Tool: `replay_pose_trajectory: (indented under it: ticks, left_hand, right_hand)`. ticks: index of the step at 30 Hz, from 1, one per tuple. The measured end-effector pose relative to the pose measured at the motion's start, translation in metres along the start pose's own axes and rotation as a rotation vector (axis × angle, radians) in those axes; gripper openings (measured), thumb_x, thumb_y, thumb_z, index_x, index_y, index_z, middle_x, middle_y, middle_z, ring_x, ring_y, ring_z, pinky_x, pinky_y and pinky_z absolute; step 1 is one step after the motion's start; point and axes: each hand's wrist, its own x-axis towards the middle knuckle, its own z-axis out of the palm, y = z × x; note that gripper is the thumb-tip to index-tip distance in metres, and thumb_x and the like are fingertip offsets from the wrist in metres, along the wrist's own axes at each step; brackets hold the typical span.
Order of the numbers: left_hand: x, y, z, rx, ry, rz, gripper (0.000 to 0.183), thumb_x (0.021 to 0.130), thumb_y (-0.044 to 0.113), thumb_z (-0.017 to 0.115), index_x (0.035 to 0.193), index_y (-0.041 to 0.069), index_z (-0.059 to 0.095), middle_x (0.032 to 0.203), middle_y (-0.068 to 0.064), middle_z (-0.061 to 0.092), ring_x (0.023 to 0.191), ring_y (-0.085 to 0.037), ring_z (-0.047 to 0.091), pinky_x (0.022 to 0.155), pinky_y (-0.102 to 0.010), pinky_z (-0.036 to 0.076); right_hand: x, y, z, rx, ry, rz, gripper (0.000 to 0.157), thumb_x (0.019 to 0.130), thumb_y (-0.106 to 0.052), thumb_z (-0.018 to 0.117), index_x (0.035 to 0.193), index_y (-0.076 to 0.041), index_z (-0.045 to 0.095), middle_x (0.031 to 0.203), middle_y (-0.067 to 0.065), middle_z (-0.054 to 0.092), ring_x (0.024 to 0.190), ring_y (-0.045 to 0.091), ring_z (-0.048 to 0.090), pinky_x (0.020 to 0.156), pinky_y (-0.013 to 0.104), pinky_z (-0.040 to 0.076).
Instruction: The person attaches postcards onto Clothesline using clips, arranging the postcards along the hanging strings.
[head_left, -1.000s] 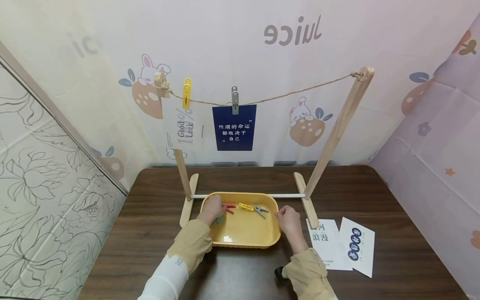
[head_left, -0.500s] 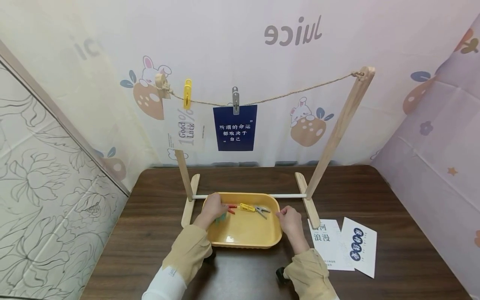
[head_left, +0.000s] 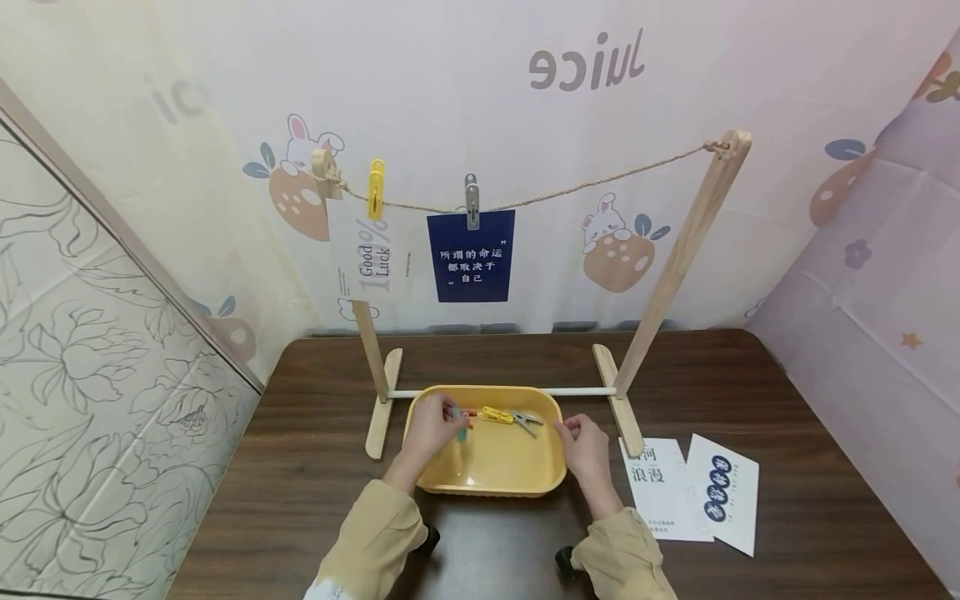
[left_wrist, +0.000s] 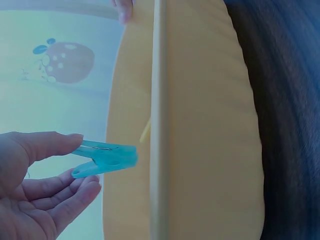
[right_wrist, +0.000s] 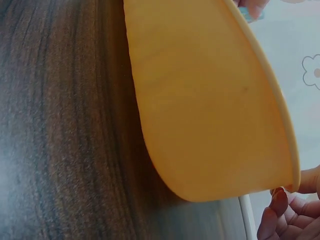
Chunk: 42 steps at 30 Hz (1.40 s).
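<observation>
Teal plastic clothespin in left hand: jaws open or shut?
Shut: in the left wrist view, the teal plastic clothespin has its jaw tips together and its handles spread, held in the left hand.

Looking like a small indoor nook, possibly in a home, but leaving the exact kind of room unclear. Backing a dark wood-grain table (head_left: 502, 546) with a pale curtain (head_left: 517, 125) of cartoon rabbits, fruit and mirrored "Juice" lettering. Closing in with lilac cloth (head_left: 877, 308) at right, a flower-sketched panel (head_left: 97, 367) at left.
</observation>
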Motion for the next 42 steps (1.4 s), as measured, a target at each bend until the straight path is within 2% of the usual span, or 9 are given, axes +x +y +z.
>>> replay_pose_trajectory:
  ticks: [6,12,19,26,35,39,42]
  left_hand:
    - [-0.011,0.007,0.003,-0.101,0.080,0.031,0.019,0.072,0.005,0.071,0.085,-0.005,0.061,0.071,-0.008,0.058,0.062,-0.015,0.055,0.055,-0.022,0.047]
    - [-0.020,0.016,0.003,-0.151,0.139,0.045,0.018,0.072,0.005,0.071,0.084,-0.003,0.060,0.072,-0.008,0.057,0.065,-0.017,0.055,0.055,-0.020,0.048]
    - [-0.028,0.025,0.004,-0.198,0.212,0.098,0.017,0.071,0.003,0.071,0.083,-0.001,0.060,0.076,-0.007,0.059,0.071,-0.022,0.058,0.062,-0.033,0.052]
    - [-0.036,0.031,0.002,-0.264,0.235,0.114,0.019,0.072,0.003,0.071,0.087,0.001,0.059,0.082,-0.007,0.058,0.075,-0.023,0.058,0.067,-0.039,0.051]
    - [-0.045,0.035,0.002,-0.302,0.260,0.137,0.025,0.071,0.005,0.073,0.091,0.001,0.060,0.086,-0.006,0.059,0.076,-0.022,0.058,0.068,-0.034,0.051]
    - [-0.047,0.034,0.003,-0.332,0.265,0.149,0.024,0.071,0.005,0.073,0.091,0.002,0.060,0.087,-0.005,0.060,0.077,-0.026,0.058,0.069,-0.036,0.051]
    - [-0.048,0.035,0.004,-0.350,0.265,0.131,0.024,0.071,0.006,0.073,0.091,0.002,0.060,0.088,-0.005,0.060,0.079,-0.027,0.058,0.070,-0.034,0.051]
  right_hand:
    - [0.001,0.009,-0.004,-0.019,0.004,-0.009,0.028,0.086,-0.023,0.058,0.086,0.005,0.059,0.067,0.008,0.059,0.059,0.019,0.053,0.054,0.030,0.042]
    - [-0.001,0.016,-0.016,-0.036,0.023,-0.012,0.025,0.084,-0.020,0.059,0.085,0.005,0.060,0.069,0.010,0.059,0.061,0.021,0.054,0.054,0.031,0.042]
    - [-0.003,0.027,-0.033,-0.054,0.036,-0.013,0.022,0.080,-0.015,0.065,0.084,0.006,0.060,0.067,0.009,0.058,0.061,0.021,0.053,0.051,0.029,0.040]
    - [-0.006,0.043,-0.051,-0.120,0.030,-0.010,0.025,0.078,-0.014,0.065,0.087,0.008,0.058,0.068,0.011,0.058,0.062,0.025,0.055,0.053,0.032,0.041]
    - [-0.010,0.063,-0.072,-0.176,0.017,0.002,0.034,0.074,-0.014,0.066,0.091,0.013,0.054,0.071,0.018,0.059,0.064,0.030,0.056,0.053,0.034,0.041]
    - [-0.009,0.072,-0.082,-0.226,0.021,0.059,0.038,0.073,-0.015,0.067,0.093,0.014,0.052,0.073,0.018,0.057,0.065,0.030,0.054,0.053,0.035,0.040]
    - [-0.008,0.077,-0.089,-0.269,-0.011,0.124,0.044,0.074,-0.017,0.066,0.098,0.016,0.050,0.080,0.025,0.055,0.071,0.034,0.053,0.058,0.038,0.042]
